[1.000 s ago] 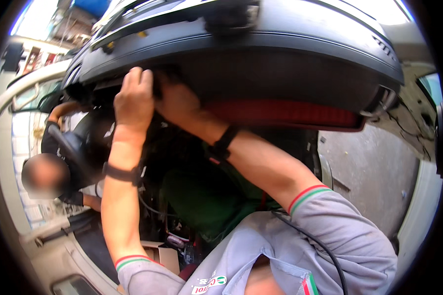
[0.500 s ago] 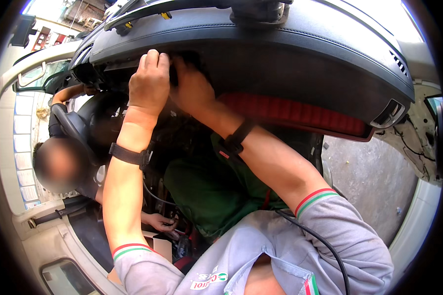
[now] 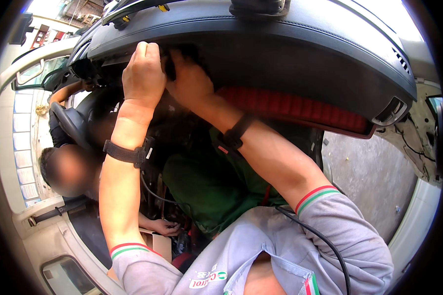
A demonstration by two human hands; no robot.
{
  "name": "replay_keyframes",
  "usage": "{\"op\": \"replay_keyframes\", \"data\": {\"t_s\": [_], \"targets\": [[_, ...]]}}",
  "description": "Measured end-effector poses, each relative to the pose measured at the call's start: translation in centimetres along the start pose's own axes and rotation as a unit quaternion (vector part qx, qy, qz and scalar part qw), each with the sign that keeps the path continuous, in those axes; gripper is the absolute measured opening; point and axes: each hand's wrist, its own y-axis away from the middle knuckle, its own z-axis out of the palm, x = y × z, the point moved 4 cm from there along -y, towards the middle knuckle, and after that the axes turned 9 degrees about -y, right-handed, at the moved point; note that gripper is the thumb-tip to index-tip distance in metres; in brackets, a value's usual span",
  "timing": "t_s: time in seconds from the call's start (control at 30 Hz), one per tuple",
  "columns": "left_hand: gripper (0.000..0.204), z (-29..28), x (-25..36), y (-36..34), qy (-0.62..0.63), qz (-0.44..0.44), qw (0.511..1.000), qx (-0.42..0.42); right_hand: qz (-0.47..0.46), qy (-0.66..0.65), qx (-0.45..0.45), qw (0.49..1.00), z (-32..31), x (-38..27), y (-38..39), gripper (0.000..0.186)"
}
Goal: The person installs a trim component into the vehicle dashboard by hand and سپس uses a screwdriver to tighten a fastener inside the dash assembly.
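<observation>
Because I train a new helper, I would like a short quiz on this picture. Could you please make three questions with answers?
1. True or false: the wearer's left hand and right hand are both at the dashboard.
2. Which colour is the ribbed panel along the dashboard's lower edge: a) white, b) red, c) yellow?
3. What goes around the wearer's left forearm?

Key: 1. True; 2. b; 3. a black strap.

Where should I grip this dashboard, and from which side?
Probably the lower rim of the dashboard, under the red ribbed section, from the seat side: that narrow edge faces you and looks exposed, while the top is broad and smooth.
</observation>
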Motion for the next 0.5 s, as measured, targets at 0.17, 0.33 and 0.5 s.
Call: {"op": "replay_keyframes", "data": {"t_s": [0.17, 0.33, 0.5], "targets": [[0.019, -0.8, 0.0, 0.3, 0.018, 0.004, 1.000, 0.010, -0.028, 0.001, 0.027, 0.999, 0.4, 0.6, -0.1, 0.059], [0.009, 0.0, 0.0, 0.5, -0.001, 0.036, 0.998, 0.045, -0.031, 0.009, 0.019, 0.999, 0.3, 0.5, 0.0, 0.060], [0.005, 0.5, -0.1, 0.6, -0.006, 0.050, 0.997, 0.051, -0.006, 0.030, 0.009, 1.000, 0.3, 0.1, 0.1, 0.060]]}}
